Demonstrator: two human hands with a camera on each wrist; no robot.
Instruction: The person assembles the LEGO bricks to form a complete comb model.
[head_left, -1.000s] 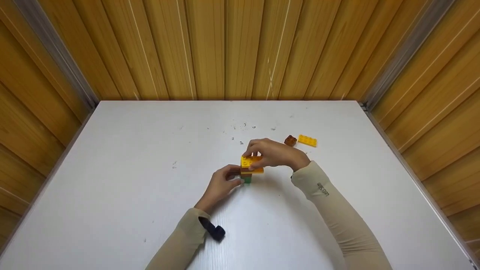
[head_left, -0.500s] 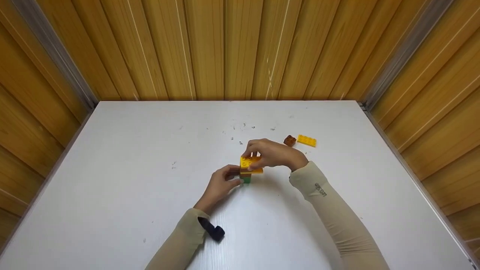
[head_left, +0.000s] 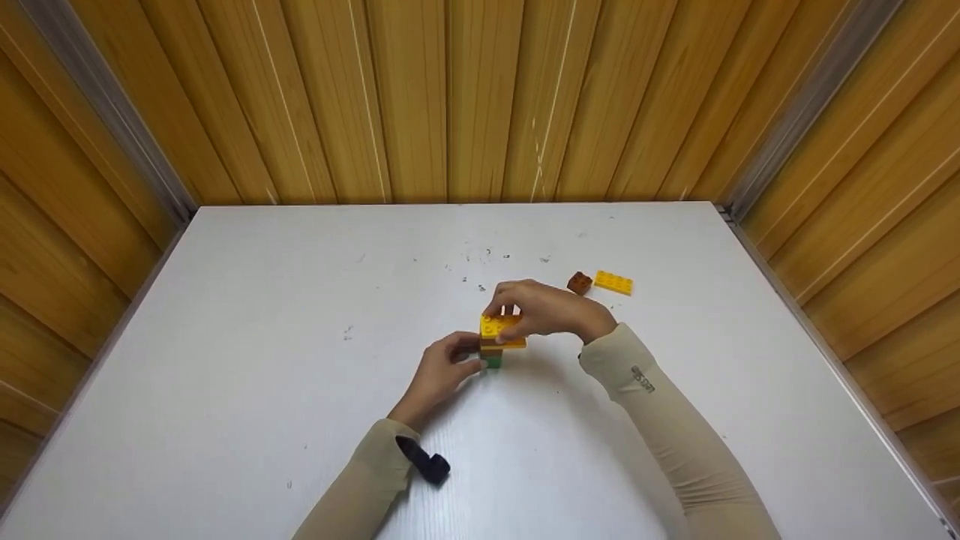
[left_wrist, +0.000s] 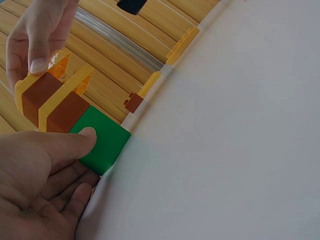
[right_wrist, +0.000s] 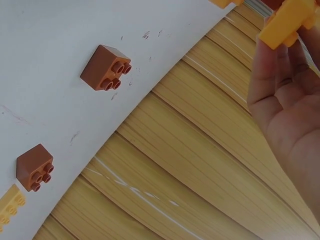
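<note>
A stack of toy building bricks stands upright between my hands. My left hand (head_left: 439, 371) grips its base, a green brick (left_wrist: 107, 142), with the thumb laid on one face. Above the green come a brown brick (left_wrist: 67, 111), a yellow plate (left_wrist: 62, 97), a second brown brick (left_wrist: 40, 95) and a top yellow plate (head_left: 491, 327). My right hand (head_left: 551, 307) pinches that top plate between thumb and fingers. Both yellow plates jut out to the right past the bricks. Part of the top plate is hidden under the right hand.
Beyond the right hand lie a loose brown brick (head_left: 579, 283) and a loose yellow plate (head_left: 613, 283) on the white table (head_left: 262, 337). Another brown brick (right_wrist: 105, 69) shows in the right wrist view. Wood-patterned walls (head_left: 450, 97) border the table at the back and sides.
</note>
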